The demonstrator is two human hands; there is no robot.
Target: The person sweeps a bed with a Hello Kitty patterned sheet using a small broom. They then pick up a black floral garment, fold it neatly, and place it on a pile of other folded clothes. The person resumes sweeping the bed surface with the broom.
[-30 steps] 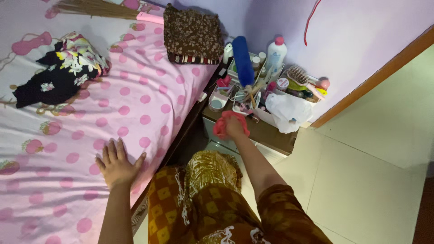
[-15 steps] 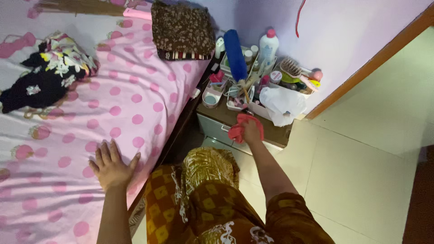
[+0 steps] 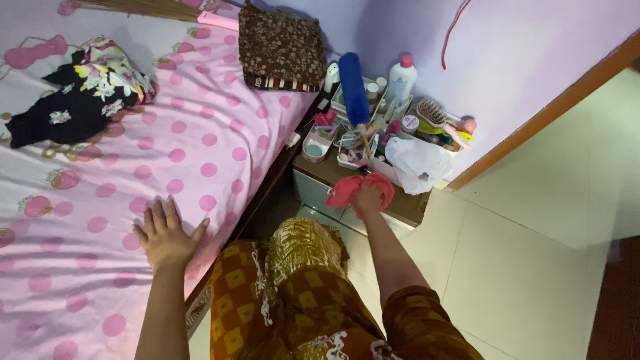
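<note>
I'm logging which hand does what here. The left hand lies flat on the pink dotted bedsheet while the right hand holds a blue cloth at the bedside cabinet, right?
Not quite: the cloth is red, not blue, as the head view shows. The left hand lies flat on the pink dotted bedsheet while the right hand holds it at the bedside cabinet.

One head-worn camera looks steeply down from standing height: pink polka-dot bed sheet (image 3: 200, 133) at left, cluttered brown wooden bedside cabinet (image 3: 400, 200) far centre, cream tiled floor (image 3: 533, 267) right.
</note>
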